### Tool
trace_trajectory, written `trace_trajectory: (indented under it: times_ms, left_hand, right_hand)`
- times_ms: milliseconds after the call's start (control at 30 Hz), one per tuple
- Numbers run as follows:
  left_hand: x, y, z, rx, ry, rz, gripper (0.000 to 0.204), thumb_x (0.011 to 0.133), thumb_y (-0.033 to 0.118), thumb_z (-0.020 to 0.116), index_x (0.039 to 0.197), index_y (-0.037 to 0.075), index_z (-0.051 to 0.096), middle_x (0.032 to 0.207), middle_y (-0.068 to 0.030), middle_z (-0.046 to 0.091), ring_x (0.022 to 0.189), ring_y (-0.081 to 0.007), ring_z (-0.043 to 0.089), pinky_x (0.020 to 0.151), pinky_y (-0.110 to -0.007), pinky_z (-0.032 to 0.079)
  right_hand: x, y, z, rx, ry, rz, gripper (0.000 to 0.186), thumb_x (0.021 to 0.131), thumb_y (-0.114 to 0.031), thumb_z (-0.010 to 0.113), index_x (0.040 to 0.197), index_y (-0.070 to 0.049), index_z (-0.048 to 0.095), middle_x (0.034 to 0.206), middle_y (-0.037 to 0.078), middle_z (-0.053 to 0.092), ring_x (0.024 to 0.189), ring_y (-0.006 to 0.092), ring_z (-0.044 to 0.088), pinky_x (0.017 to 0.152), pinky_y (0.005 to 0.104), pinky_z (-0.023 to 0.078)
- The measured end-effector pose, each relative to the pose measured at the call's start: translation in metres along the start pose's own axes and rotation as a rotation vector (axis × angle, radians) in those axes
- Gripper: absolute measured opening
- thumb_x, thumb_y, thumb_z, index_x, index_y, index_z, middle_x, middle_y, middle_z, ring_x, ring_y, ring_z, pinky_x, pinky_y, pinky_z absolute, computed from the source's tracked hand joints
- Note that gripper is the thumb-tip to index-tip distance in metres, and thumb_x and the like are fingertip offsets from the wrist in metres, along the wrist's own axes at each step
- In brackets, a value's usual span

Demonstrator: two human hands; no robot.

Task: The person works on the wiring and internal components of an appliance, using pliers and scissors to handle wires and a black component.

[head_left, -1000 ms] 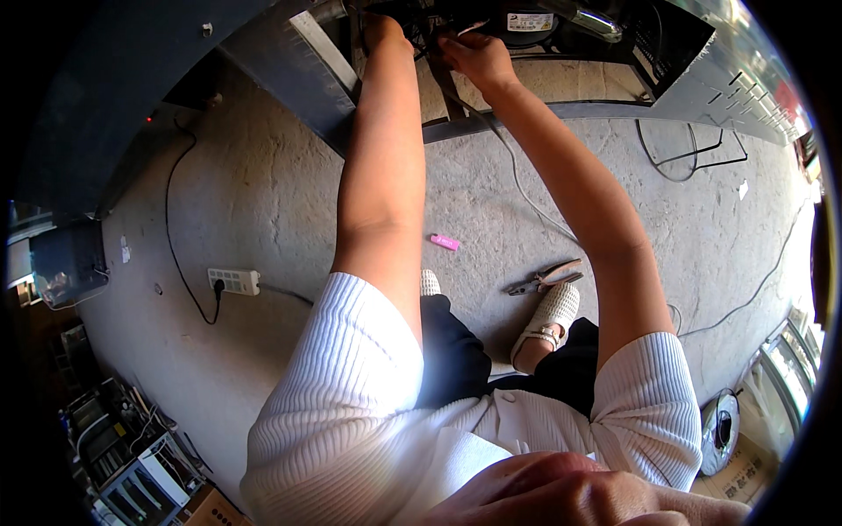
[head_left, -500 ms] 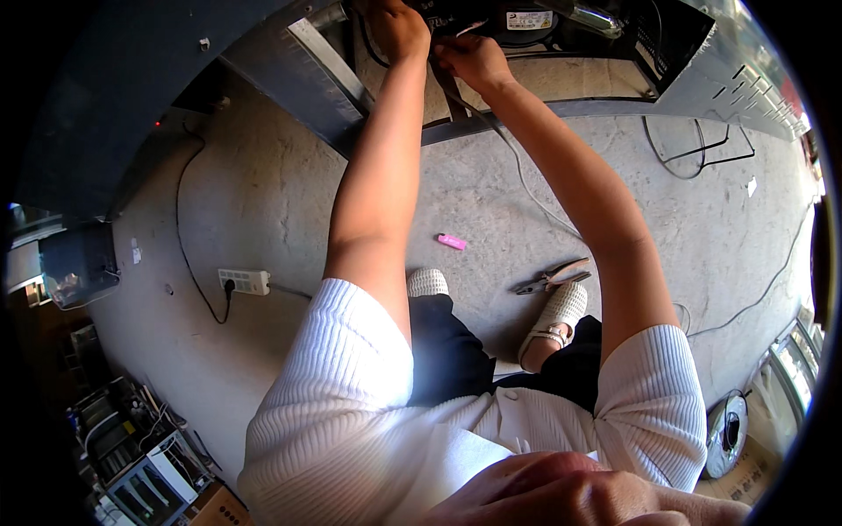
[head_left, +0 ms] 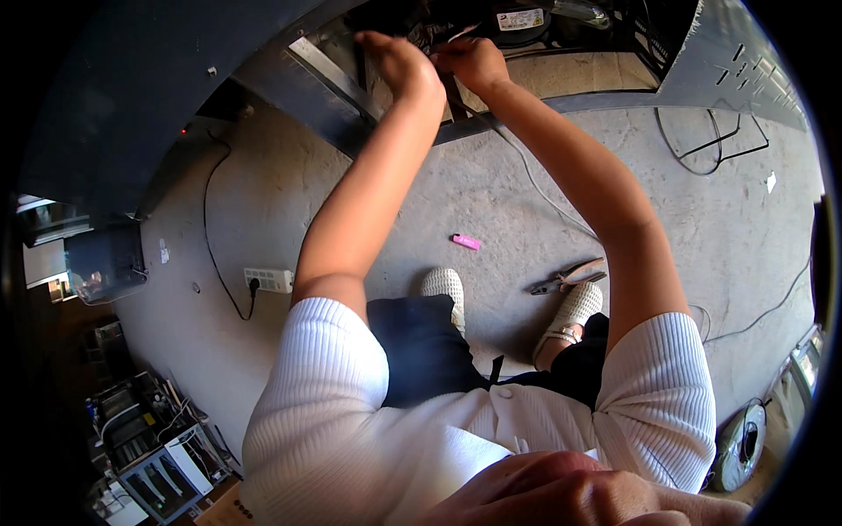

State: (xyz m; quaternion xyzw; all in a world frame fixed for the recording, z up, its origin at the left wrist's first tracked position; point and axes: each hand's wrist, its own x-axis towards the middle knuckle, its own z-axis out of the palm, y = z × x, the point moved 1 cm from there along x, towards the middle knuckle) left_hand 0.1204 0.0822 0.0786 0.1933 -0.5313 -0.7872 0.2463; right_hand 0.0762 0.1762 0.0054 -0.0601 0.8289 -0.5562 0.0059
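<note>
Both hands are at the opening in the lower part of a dark metal cabinet. My left hand is smeared by motion. One of its fingers points to the left, and its inner side is close to my right fingertips. My right hand is closed in a pinch at the end of a grey cable, which runs down across the floor under my right forearm. A thin pale strand shows just above the right fingers. Behind them sits a black compressor with a white label. The fingertips' exact grip is partly hidden.
Pliers lie by my right shoe, and a pink lighter is on the concrete floor. A white power strip with a black plug is to the left. A bent black wire frame and a cable spool are on the right.
My left hand has turned and come down slightly toward my right hand, its elbow swinging out to the left. My right hand stays nearly in place. The whole view has shifted a little.
</note>
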Motion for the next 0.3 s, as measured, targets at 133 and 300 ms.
trace_trajectory:
  times_ms: [133,300]
  left_hand:
    - [-0.071,0.016,-0.042,-0.205,-0.157,-0.196,0.087,0.103,0.056,0.032,0.153,-0.001,-0.01,0.151,-0.0315,0.028,0.136,-0.0334,0.042,0.12,-0.036,0.026]
    - [-0.12,0.026,-0.117,0.316,-0.441,0.0,0.069,0.105,0.049,0.037,0.147,-0.006,0.03,0.142,-0.0196,0.047,0.129,-0.0334,0.05,0.115,-0.042,0.032]
  right_hand:
    - [0.001,0.004,0.005,-0.035,0.061,-0.041,0.029,0.075,-0.036,0.076,0.099,-0.02,0.079,0.094,0.009,0.075,0.088,0.0268,0.072,0.083,0.0363,0.055]
    - [0.003,0.012,0.011,0.082,-0.051,-0.081,0.029,0.076,-0.035,0.075,0.1,-0.019,0.078,0.094,0.009,0.075,0.09,0.0269,0.072,0.083,0.036,0.055]
